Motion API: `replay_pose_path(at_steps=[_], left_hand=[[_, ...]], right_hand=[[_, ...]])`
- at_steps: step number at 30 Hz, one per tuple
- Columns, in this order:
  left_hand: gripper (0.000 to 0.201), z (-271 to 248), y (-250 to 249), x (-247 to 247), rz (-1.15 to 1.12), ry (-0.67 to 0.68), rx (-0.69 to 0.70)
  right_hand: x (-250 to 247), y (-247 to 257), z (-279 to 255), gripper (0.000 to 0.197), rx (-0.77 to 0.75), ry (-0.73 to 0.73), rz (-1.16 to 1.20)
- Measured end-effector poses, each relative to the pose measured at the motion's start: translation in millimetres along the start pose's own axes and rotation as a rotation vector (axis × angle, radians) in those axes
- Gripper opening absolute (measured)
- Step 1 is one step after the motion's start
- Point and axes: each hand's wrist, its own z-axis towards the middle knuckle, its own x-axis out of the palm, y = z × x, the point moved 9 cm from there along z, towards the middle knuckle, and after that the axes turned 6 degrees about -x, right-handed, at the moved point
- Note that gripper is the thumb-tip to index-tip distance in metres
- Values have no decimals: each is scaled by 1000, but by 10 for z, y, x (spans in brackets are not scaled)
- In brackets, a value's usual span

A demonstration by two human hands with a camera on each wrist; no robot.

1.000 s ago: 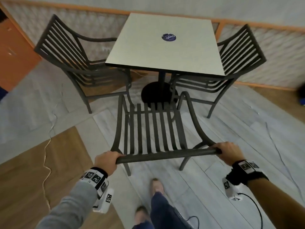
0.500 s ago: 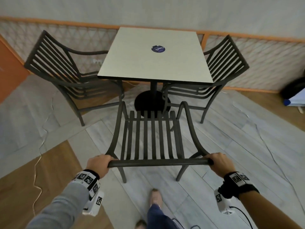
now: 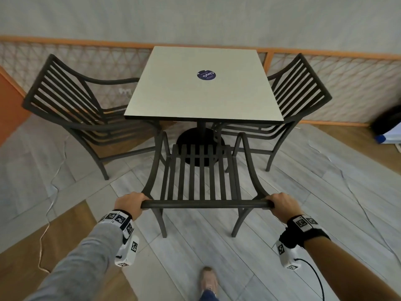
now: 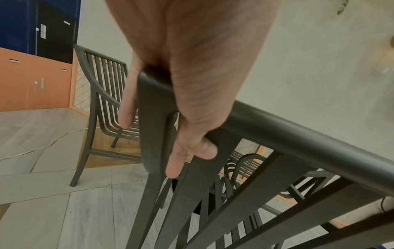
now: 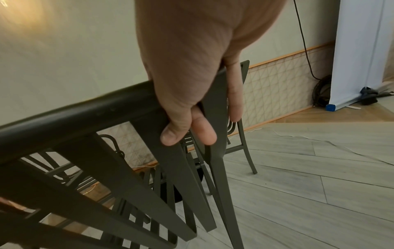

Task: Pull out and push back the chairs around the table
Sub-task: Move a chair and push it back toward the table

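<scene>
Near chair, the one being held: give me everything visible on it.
The near chair is a dark grey-brown slatted armchair, metal by its look, with a rounded top rail, vertical back slats, curved arms and splayed legs. It stands on the pale plank floor, seat facing the table, its front near the table's edge. The left hand and right hand each grip one end of the top rail, fingers curled over the corner.
</scene>
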Motion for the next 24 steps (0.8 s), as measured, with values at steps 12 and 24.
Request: replay_pose_path(at_steps=[12, 24], left_hand=[[25, 145, 17, -37, -185, 55, 57], [52, 52, 1665, -442, -482, -44, -209]], right_hand=[[-51, 89, 155, 27, -102, 142, -79], [-942, 2373, 718, 77, -591, 284, -91]])
